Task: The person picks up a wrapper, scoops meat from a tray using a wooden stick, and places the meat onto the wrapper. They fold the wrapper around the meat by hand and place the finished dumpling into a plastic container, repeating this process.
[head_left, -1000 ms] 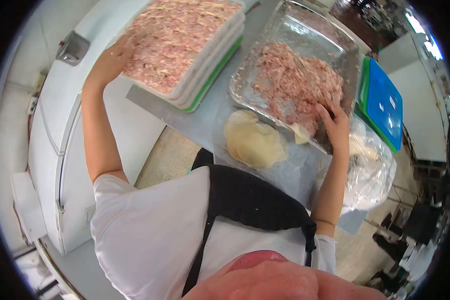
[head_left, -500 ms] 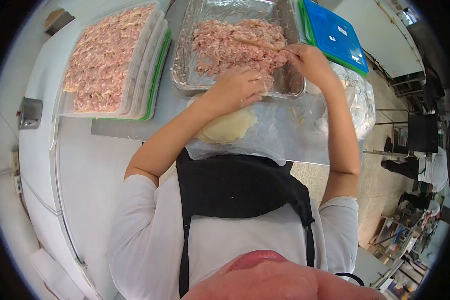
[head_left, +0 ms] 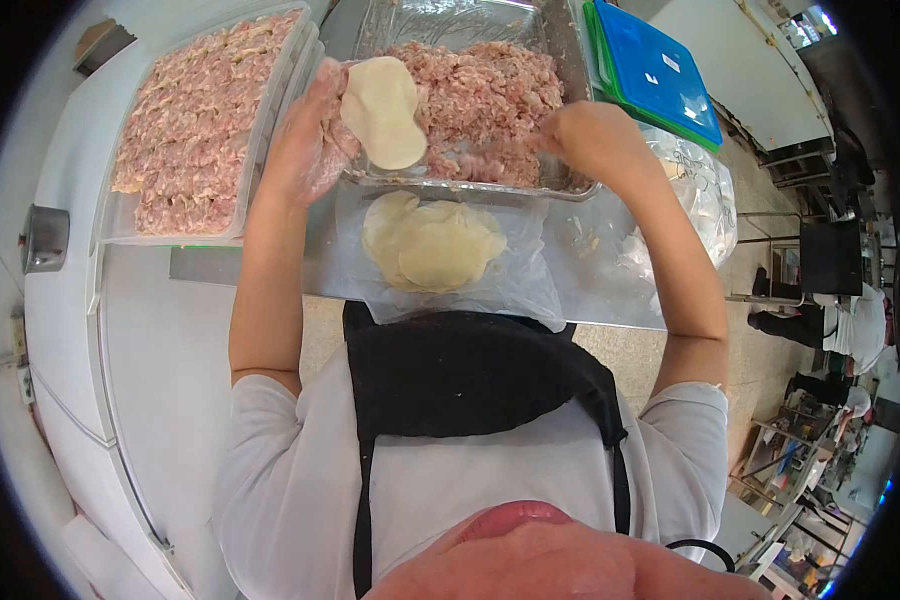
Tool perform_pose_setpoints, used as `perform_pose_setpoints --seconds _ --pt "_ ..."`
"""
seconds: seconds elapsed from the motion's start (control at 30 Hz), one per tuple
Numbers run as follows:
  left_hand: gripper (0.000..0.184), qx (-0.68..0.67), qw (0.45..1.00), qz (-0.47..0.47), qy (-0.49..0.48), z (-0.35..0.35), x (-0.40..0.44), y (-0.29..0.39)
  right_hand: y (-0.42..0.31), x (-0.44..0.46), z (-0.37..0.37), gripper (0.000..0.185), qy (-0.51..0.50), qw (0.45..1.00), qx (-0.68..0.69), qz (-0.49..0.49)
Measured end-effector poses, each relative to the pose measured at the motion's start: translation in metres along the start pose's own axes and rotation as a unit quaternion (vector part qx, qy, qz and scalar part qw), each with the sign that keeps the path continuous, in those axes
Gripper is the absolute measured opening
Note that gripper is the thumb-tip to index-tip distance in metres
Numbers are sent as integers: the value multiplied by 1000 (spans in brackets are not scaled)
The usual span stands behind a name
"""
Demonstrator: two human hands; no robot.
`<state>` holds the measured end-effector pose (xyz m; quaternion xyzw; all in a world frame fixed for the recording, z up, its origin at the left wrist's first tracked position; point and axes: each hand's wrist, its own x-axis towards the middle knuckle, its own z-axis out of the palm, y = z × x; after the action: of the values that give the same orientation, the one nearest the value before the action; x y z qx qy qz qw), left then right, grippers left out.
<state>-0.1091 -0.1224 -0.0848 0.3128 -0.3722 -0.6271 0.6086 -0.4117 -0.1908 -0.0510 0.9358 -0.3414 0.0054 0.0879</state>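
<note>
Metal tray mid-table, filled tub off its left side, blue lid at its right edge, clear bag below that. Left forearm crosses the tub–tray gap; left hand hides the tray's near-left corner. Right forearm reaches in past the bag. Small metal pot far left, well apart.

Pale wrapper lies flat across the left hand, which is spread beneath it; smooth, thin, uneven oval. Right hand has fingers curled in at the meat, blurred, can't tell if clamped on anything. Minced meat: pink, coarse, lumpy. Yellowish round wrapper stack overlaps on a crinkled plastic sheet.
</note>
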Motion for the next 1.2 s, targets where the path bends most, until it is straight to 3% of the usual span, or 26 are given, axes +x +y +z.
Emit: perform_pose_setpoints --seconds 0.07,0.1,0.13,0.23,0.37,0.43,0.47,0.53,0.57,0.7,0.77,0.83,0.9,1.03,1.13,1.2 --pt "37 -14 1000 15 2 -2 -9 0 0 8 40 14 14 1000 -9 -3" --pt "31 245 966 86 -6 -1 -19 0 -1 10 53 15 29 999 -17 -4" --pt "26 487 860 152 -14 1 -27 3 -14 9 42 15 29 999 -19 -5" --pt "24 555 827 79 -43 20 -52 20 -37 -3 11 25 -59 997 -30 -38" --pt "27 573 804 120 -104 2 -63 19 -6 38 7 27 -57 998 -14 9" --pt "29 490 854 72 -159 -3 -65 16 -3 57 38 29 126 991 -6 -38" --pt "29 490 854 72 -158 -3 -67 14 -9 56 50 29 126 991 -7 -39" --pt "27 447 878 35 -166 -3 -73 6 -37 48 50 30 1 994 65 -91" --pt "27 446 879 36 -167 -7 -75 0 -43 40 36 25 -100 991 31 -78" --pt "22 330 926 -46 -180 -31 -85 -33 -17 14 6 21 -38 996 26 -81" --pt "24 297 933 -75 -189 -38 -87 -44 -21 9 -14 19 -169 981 -73 66" --pt "28 216 955 -124 -163 -39 -93 -51 -43 -3 5 19 -114 992 -35 38" --pt "27 228 952 -125 -161 -33 -97 -49 -70 -1 11 19 -42 999 20 17" --pt "28 276 945 -81 -153 -26 -99 -45 -96 25 16 20 -12 998 66 -16" --pt "29 294 941 -106 -129 -23 -104 -37 -98 36 33 16 9 996 79 -38" --pt "29 371 911 -114 -143 -13 -104 -23 -89 38 39 31 -17 987 160 -15"
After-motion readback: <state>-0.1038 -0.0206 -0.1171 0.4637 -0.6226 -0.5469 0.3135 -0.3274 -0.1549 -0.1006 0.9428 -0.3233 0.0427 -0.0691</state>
